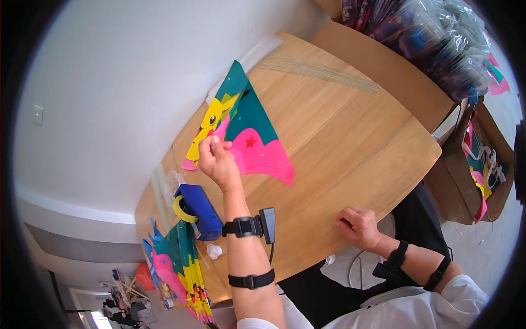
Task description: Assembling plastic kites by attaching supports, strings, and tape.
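A triangular kite (253, 123) in teal and pink, with a yellow cartoon figure and a red star, lies at the far left part of the wooden table (329, 137). Its left side is folded over along the yellow figure. My left hand (220, 163) is closed at the lower middle of the kite, thumb against curled fingers at the fold; the palm covers part of the print. By the near right edge of the table, my right hand (359, 226) rests in a loose fist, with nothing visible in it.
Left of my left forearm are a blue box (204, 216), a yellow tape roll (184, 209) and a small white piece (214, 251). Several similar kites (178, 263) hang over the near left edge. Cardboard boxes (378, 68) with wrapped goods stand right.
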